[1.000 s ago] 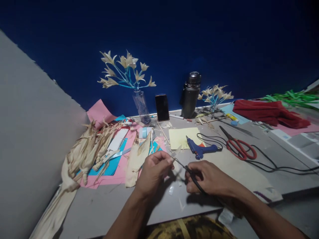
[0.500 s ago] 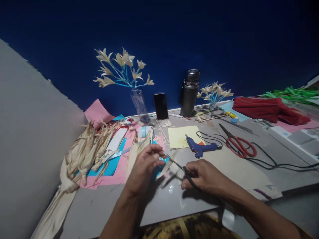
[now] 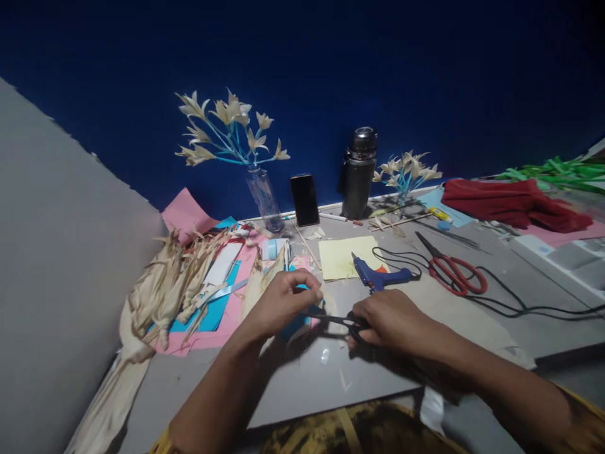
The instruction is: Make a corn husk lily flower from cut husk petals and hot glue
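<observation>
In the head view, my right hand (image 3: 392, 321) grips small scissors (image 3: 347, 323) with dark handles, fingers wrapped around the loops. The blades point left, spread apart, just below the fingertips of my left hand (image 3: 290, 296). My left hand is closed in a pinch, thumb and forefinger together, on a small pale piece that looks like dried corn husk, mostly hidden by the fingers. Beyond that hand lie larger dried corn husks (image 3: 253, 284). A blue glue gun (image 3: 378, 274) rests on yellow paper (image 3: 335, 257) just past my right hand.
Red-handled scissors (image 3: 456, 274) and a black cord lie to the right. A bunch of husks (image 3: 161, 284) sits on pink and blue paper at left. Behind stand a bottle with husk flowers (image 3: 263, 198), a phone (image 3: 305, 200) and a thermos (image 3: 360, 176). Red cloth (image 3: 510, 202) lies far right.
My left hand has turned, its fingers now curled over in a pinch. The scissors have swung to lie nearly level, blades spread below the left fingertips.
</observation>
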Motion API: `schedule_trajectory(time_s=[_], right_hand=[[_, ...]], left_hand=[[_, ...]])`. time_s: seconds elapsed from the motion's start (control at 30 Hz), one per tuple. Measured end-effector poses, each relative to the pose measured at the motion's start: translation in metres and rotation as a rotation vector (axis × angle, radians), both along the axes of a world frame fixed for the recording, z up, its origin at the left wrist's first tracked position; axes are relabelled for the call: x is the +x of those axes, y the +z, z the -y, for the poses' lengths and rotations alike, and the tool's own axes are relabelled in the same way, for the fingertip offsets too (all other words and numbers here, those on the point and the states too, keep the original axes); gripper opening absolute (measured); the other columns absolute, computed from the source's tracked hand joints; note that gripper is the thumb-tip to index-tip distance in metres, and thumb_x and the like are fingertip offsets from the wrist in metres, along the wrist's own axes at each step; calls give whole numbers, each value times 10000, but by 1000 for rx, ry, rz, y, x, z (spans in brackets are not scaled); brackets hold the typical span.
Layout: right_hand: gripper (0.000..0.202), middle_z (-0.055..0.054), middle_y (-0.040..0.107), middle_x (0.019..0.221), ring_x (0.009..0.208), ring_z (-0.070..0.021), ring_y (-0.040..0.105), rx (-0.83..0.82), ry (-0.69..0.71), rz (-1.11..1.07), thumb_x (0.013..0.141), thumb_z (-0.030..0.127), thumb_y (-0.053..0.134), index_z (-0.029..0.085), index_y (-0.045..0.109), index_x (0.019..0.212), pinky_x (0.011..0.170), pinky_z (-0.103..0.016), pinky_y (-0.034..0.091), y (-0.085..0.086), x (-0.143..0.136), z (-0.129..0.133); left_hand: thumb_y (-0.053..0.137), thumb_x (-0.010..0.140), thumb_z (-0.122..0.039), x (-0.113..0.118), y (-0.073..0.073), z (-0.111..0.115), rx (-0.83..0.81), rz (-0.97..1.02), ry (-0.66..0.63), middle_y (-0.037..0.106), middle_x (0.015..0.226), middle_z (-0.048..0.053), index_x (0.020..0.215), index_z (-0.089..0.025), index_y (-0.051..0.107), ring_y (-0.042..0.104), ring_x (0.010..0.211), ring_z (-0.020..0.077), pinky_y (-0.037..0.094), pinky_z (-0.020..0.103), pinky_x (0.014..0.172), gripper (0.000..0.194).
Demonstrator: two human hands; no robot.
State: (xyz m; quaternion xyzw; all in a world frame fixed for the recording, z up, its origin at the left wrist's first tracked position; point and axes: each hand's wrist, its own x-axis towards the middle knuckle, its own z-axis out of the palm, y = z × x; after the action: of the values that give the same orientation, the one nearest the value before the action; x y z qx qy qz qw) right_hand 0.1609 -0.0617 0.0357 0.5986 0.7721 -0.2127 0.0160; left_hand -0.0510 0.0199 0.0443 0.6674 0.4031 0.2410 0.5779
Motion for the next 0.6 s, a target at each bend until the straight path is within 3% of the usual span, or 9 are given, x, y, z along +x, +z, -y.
schedule_trajectory(time_s=[0.1, 0.17, 0.3, 0.37, 0.47, 0.6], right_hand=[[177, -85, 733, 738, 698, -245, 659, 16, -79, -6, 788, 346, 745, 187, 707, 722, 555, -292, 211, -7, 14, 5], [251, -71, 685, 695, 676, -230, 623, 30, -253, -123, 799, 388, 719, 177, 655, 680, 556, -284, 253, -14, 21, 11], [230, 3, 592, 659, 595, -151, 542, -109, -556, -874, 800, 390, 686, 180, 597, 775, 549, -255, 377, -22, 14, 22], [272, 2, 624, 744, 629, -143, 559, -157, -617, -1140, 760, 378, 735, 181, 600, 891, 572, -253, 424, -22, 2, 23], [294, 5, 621, 759, 640, -131, 541, -117, -593, -1213, 712, 333, 779, 173, 608, 891, 586, -255, 437, -20, -10, 21], [241, 42, 538, 657, 576, -110, 480, -119, -661, -1222, 725, 315, 763, 173, 597, 828, 530, -241, 399, -24, 0, 20]], left_hand=[[742, 727, -280, -5, -4, -5, -41, 139, 179, 615, 742, 11, 672, -162, 658, 540, 680, 126, 418, 241, 655, 155], [748, 739, -287, -7, -8, -7, -78, 207, 279, 604, 696, -1, 701, -164, 657, 527, 649, 113, 420, 234, 649, 158], [778, 724, -314, -1, -17, 0, -186, 296, 311, 629, 675, 8, 707, -163, 640, 546, 598, 110, 442, 238, 615, 205], [791, 707, -323, 4, -17, 9, -262, 305, 281, 611, 627, 0, 708, -165, 627, 532, 540, 107, 429, 233, 553, 227], [794, 701, -352, 3, -11, 17, -350, 273, 228, 555, 547, -25, 697, -171, 597, 477, 458, 97, 376, 222, 470, 267], [787, 710, -379, -18, 3, -7, -179, 180, 265, 607, 603, -1, 686, -158, 594, 513, 522, 89, 383, 203, 511, 293]])
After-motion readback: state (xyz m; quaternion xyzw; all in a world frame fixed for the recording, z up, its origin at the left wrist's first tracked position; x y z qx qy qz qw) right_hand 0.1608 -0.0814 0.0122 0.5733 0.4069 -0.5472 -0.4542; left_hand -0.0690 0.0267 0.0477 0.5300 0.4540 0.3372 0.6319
